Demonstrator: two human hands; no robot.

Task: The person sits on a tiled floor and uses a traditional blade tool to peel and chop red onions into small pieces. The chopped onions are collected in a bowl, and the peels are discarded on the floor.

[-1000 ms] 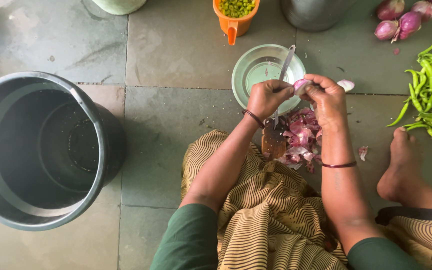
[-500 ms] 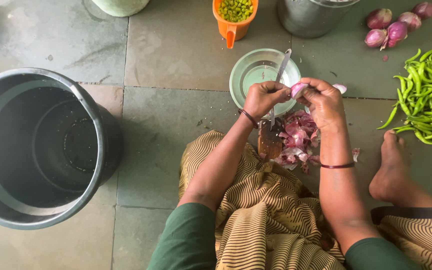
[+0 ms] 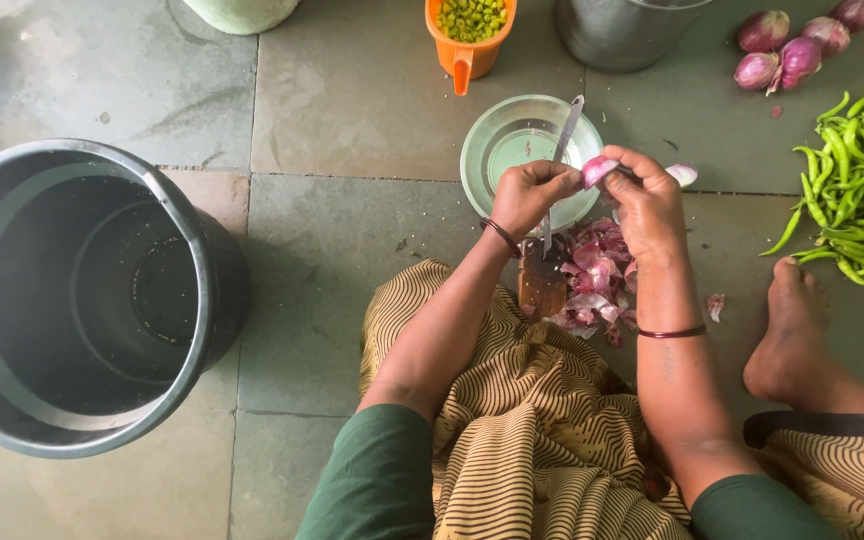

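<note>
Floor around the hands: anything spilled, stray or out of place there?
Mostly tidy. Onion peels lie heaped below the hands, but one scrap sits apart by the bare foot, and a pale onion piece lies loose beside the bowl. Nothing looks broken or tipped over.

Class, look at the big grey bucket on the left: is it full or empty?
Empty. The grey bucket stands upright and its bare bottom and inner wall show, with nothing lying inside.
</note>
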